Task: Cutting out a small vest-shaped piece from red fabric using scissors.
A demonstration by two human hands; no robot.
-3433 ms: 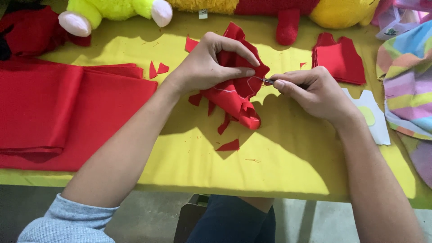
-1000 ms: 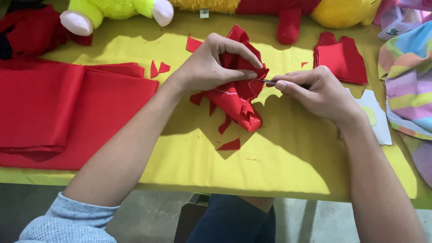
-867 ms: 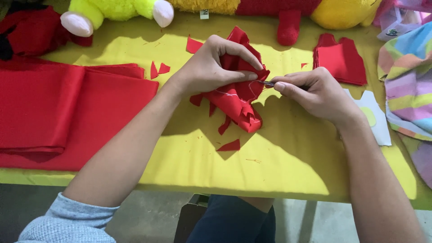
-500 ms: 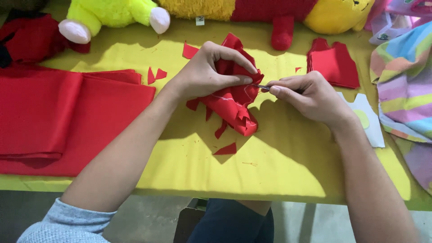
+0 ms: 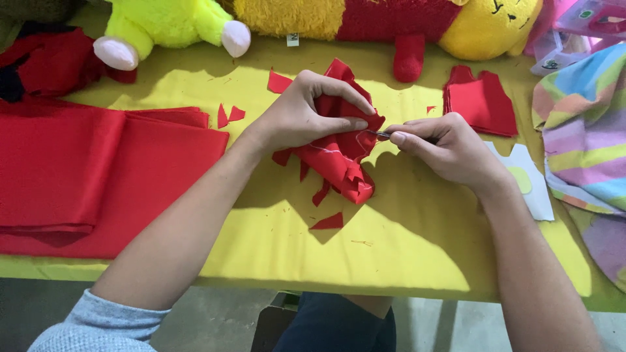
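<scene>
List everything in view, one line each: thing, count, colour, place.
Felt piece: one, red, crumpled, table centre, held.
Needle: one, metallic, at the felt's right edge.
Folded cloth: one stack, red, left.
Cut felt stack: one, red, upper right.
Scraps: several, red, scattered on the yellow cover.
Table cover: one, yellow.
Plush toys: at least two, yellow-green and yellow-red, far edge.
Striped fabric: one, multicoloured, right.
White card: one, right of centre.
Left hand: grips the felt piece.
Right hand: pinches the needle.
</scene>
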